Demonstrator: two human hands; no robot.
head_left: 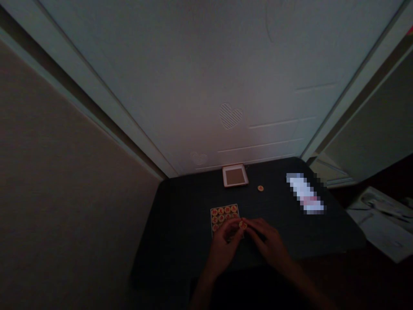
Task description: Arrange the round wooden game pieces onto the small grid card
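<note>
A round wooden piece with a red mark (243, 224) is pinched between the fingertips of my left hand (225, 244) and my right hand (268, 242). Under and beside my left hand lies a square box (211, 212) holding rows of similar round pieces; my left hand covers its lower right part. One loose round piece (260, 188) rests on the dark table, up and to the right of my hands. Behind the box of pieces is an open shallow lid or tray (235, 176) with a brown inside.
The dark table (180, 224) stands against a pale panel (180, 86) with raised heart shapes. A bright blurred item (305, 193) lies at the table's right side. White flat objects (383, 224) are beyond the right edge.
</note>
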